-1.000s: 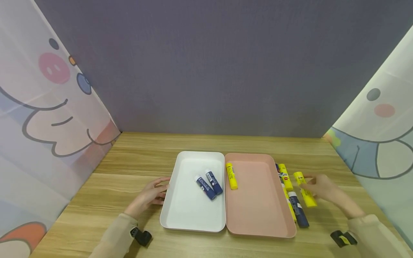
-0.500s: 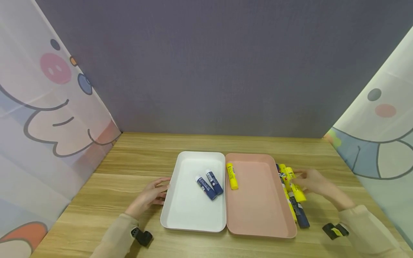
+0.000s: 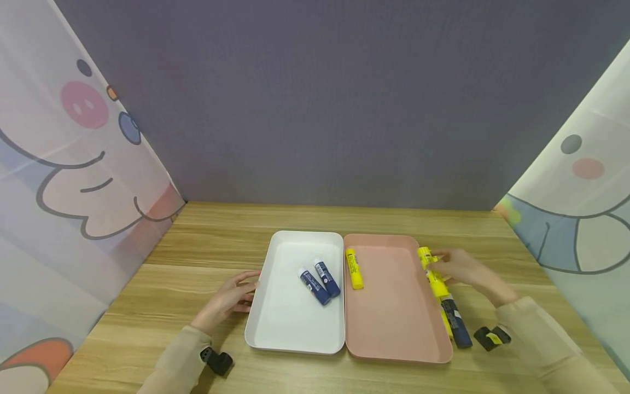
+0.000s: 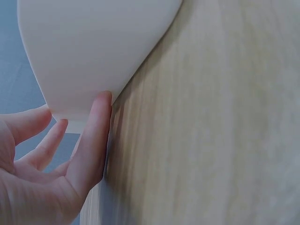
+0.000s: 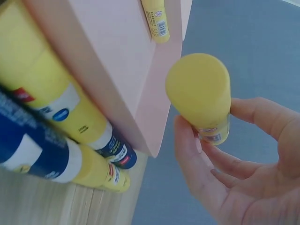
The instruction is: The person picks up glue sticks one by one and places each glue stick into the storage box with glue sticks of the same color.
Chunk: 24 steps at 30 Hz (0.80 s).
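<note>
My right hand [image 3: 465,269] pinches a yellow glue stick [image 5: 199,89] between thumb and fingers. It hangs above the right rim of the pink tray [image 3: 389,312], over the glue sticks beside it. One yellow glue stick [image 3: 354,269] lies inside that tray, near its left wall. Two navy glue sticks, one [image 3: 314,287] beside the other [image 3: 327,278], lie in the white tray [image 3: 290,331]. My left hand [image 3: 223,301] touches the left outer wall of the white tray with extended fingertips, as the left wrist view shows.
Along the pink tray's right side lie several yellow and navy glue sticks, including a navy one [image 3: 456,322] and a yellow one [image 5: 56,77]. The two trays stand side by side on the wooden table [image 3: 221,230]. A grey panel [image 3: 315,109] rises behind it.
My right hand has moved left with the yellow glue stick, from the table at the right to the pink tray's right rim. The left hand stays at the white tray.
</note>
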Each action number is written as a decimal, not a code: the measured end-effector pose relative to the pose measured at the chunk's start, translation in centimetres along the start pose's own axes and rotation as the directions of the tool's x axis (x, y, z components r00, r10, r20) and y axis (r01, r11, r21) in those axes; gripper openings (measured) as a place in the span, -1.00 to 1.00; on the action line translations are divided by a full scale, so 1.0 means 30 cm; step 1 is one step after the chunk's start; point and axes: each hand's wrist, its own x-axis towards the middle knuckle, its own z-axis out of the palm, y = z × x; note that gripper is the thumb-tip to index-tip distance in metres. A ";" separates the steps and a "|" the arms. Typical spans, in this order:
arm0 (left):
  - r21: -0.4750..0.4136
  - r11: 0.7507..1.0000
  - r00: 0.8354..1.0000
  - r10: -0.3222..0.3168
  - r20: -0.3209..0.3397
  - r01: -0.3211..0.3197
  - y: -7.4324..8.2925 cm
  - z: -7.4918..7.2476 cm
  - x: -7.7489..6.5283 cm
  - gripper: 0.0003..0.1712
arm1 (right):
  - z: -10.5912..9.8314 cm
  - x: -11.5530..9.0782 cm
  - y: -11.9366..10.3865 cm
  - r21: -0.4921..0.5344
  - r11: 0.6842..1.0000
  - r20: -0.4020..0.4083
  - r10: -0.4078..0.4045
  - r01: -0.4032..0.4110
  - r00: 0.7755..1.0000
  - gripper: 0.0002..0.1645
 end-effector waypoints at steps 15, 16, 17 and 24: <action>-0.014 1.000 1.000 0.006 0.017 -0.005 -0.003 -0.004 0.002 -0.39 | 0.034 0.092 -0.058 0.072 0.995 0.045 0.069 -0.072 0.997 -0.21; -0.013 1.000 1.000 0.006 0.020 -0.006 -0.004 -0.005 0.002 -0.38 | 0.039 0.100 -0.063 0.082 0.993 0.050 0.076 -0.080 0.996 -0.22; -0.015 1.000 1.000 0.006 0.019 -0.005 -0.005 -0.005 0.004 -0.38 | 0.043 0.107 -0.067 0.091 0.992 0.058 0.082 -0.087 0.995 -0.23; -0.015 1.000 1.000 -0.001 0.014 0.001 0.002 -0.002 0.000 -0.37 | 0.071 0.149 -0.084 0.073 0.995 0.096 0.064 -0.071 0.993 -0.25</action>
